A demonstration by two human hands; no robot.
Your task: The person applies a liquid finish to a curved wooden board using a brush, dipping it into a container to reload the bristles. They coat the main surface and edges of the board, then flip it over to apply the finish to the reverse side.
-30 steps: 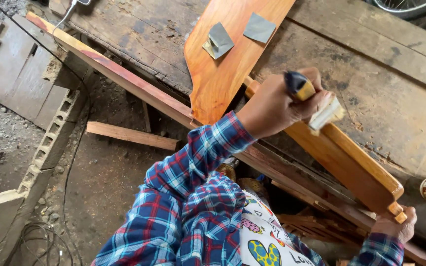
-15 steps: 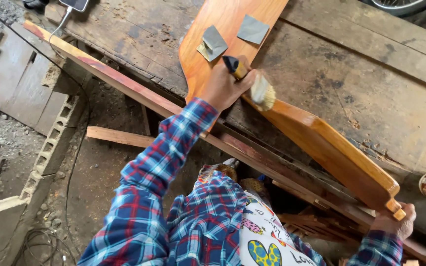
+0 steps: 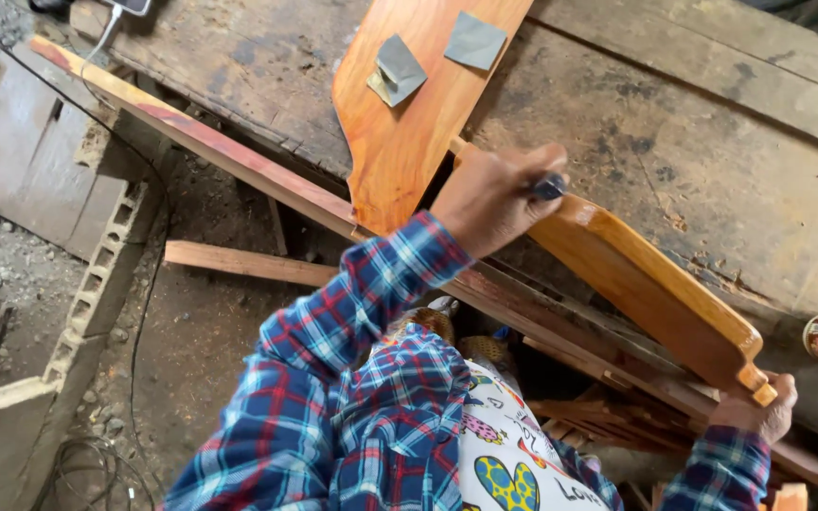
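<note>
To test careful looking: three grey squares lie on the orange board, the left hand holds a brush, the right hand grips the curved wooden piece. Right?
Not quite: the head view shows two grey squares on the orange board, not three. The left hand does hold a brush and the right hand grips the curved wooden piece.

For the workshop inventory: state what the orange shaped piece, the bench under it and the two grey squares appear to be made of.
The orange shaped piece: wood with a glossy orange-brown coat, probably varnish, since grain shows through the shine. The bench: bare, weathered grey planks, stained and cracked, unfinished. The two grey squares: thin matte sheets, one curled at an edge, possibly sandpaper; the material is uncertain. The left hand grips a dark handle against the piece.
</note>
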